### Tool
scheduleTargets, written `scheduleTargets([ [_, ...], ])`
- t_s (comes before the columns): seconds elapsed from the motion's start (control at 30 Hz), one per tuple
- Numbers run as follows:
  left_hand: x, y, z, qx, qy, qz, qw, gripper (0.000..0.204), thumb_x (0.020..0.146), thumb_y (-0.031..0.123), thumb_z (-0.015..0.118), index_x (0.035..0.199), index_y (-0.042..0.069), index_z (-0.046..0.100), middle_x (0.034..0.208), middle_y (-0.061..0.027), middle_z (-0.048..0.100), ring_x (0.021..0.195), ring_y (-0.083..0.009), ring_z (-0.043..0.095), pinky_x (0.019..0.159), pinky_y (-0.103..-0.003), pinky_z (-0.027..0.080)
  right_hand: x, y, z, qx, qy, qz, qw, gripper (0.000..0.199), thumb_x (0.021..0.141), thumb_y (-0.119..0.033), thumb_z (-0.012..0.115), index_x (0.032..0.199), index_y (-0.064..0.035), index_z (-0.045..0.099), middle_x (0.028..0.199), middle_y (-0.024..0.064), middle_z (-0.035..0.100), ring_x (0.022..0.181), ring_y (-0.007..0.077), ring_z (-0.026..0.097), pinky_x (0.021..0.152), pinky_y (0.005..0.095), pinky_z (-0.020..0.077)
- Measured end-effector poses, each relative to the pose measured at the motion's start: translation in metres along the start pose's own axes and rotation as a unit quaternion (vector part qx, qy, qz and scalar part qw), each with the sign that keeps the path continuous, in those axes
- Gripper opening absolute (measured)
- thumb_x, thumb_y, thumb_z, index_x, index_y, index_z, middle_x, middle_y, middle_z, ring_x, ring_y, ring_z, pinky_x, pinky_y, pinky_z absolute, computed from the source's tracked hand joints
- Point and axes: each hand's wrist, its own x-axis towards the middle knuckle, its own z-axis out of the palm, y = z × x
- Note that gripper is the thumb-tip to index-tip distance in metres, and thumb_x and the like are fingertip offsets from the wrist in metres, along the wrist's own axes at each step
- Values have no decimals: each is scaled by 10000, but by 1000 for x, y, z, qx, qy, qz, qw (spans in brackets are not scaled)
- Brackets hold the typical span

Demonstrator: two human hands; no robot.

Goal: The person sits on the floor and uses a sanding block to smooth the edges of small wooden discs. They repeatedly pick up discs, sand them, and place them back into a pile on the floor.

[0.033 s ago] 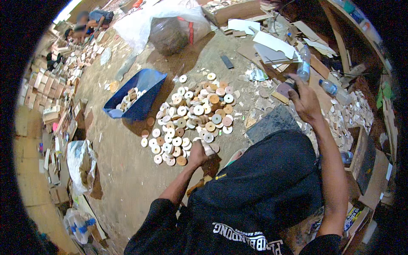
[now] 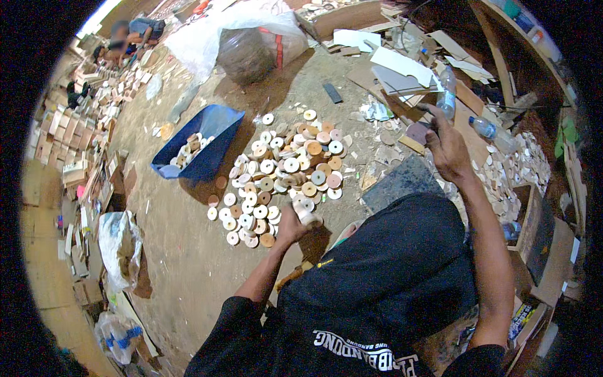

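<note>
On the ground in front of me lies a heap of small round wooden discs (image 2: pixel 267 166), pale to brown, most with a hole in the middle. My left hand (image 2: pixel 293 226) is at the near edge of the heap, its fingers closed round a pale wooden disc (image 2: pixel 309 219). My right hand (image 2: pixel 449 149) is raised on the right, thumb and forefinger apart, with nothing visible between them. Beside its thumb is a purplish round pad (image 2: pixel 417 132); whether they touch I cannot tell. A blue dustpan-like scoop (image 2: pixel 217 141) left of the heap holds several discs.
A dark flat slab (image 2: pixel 402 182) lies before my knee. Boards (image 2: pixel 402 66), plastic bottles (image 2: pixel 446 94) and wood chips (image 2: pixel 502 169) crowd the right. A filled clear bag (image 2: pixel 248 56) stands at the back; a white sack (image 2: pixel 119 248) lies left. Another person (image 2: pixel 141 31) is far left.
The view has shifted slightly. My left hand has turned a little and lifted slightly, showing the pale disc in its fingers more plainly. My right hand has barely moved.
</note>
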Motion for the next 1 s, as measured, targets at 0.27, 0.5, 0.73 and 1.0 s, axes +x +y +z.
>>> scheduleTargets([
  [0.27,123,172,-42,-345,184,23,920,742,668,145,831,1233,-29,383,1141,-154,524,992,-231,568,864,-337,480,2,-15,15,11,-155,-82,984,452,805,-108,540,1251,-166,578,1107,162,647,989,338,632,850,397,505],
  [0.5,165,247,-49,-391,171,115,897,823,658,78,848,1266,-32,304,1161,-141,488,1019,-214,552,863,-296,481,5,-21,8,13,-123,-58,991,422,784,-89,540,1195,-148,616,1017,188,663,878,340,658,783,421,520],
  [0.73,173,248,-56,-378,165,138,900,880,632,52,857,1295,-27,283,1184,-135,479,1059,-208,534,897,-300,470,9,-16,-4,-29,-78,-19,996,337,811,-91,571,1137,-125,646,870,186,635,813,354,612,723,420,482],
  [1.0,172,263,-55,-355,165,137,910,1002,588,97,892,1325,-32,226,1240,-143,433,1105,-213,503,921,-291,461,9,-18,-2,-59,-60,-33,996,346,795,-95,582,1133,-132,648,876,186,635,821,357,610,723,430,482],
])
